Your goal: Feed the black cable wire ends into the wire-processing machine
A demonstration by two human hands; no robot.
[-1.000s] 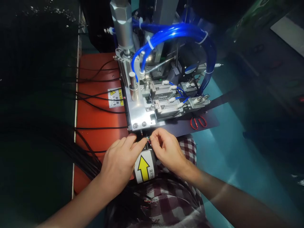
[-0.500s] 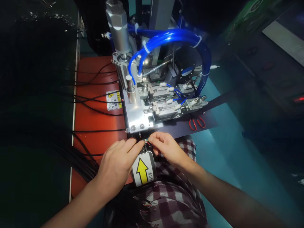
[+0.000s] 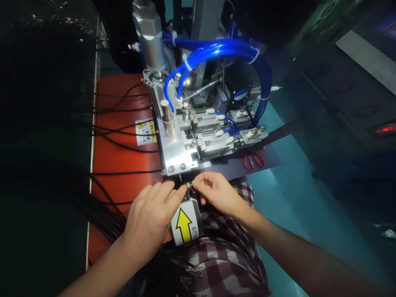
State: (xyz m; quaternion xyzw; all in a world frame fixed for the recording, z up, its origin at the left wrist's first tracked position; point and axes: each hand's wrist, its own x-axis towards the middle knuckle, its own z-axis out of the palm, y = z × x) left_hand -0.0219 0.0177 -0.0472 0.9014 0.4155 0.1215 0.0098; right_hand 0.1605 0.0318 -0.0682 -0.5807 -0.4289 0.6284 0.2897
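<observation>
Thin coloured wires (image 3: 189, 186), one of them red, show between my fingertips at the front edge of a metal machine (image 3: 176, 154). My left hand (image 3: 154, 208) is closed, its thumb and forefinger pinched at the left side of these wires. From the right, my right hand (image 3: 213, 189) pinches the wire ends between thumb and forefinger. Just below the fingertips is a black block with a white label (image 3: 185, 222) bearing a yellow arrow. The exact wire ends are too small to make out.
Black cables (image 3: 123, 172) run across the red-orange surface (image 3: 117, 161) on the left. Red-handled scissors (image 3: 254, 161) lie on the dark plate at the right. Blue air hoses (image 3: 222, 48) arch over the machine. More stripped wire ends (image 3: 193, 270) lie by the checked cloth (image 3: 229, 264).
The whole view has shifted slightly, so the machine sits a little further left. Both hands keep their pinch on the wires, with barely any movement between them.
</observation>
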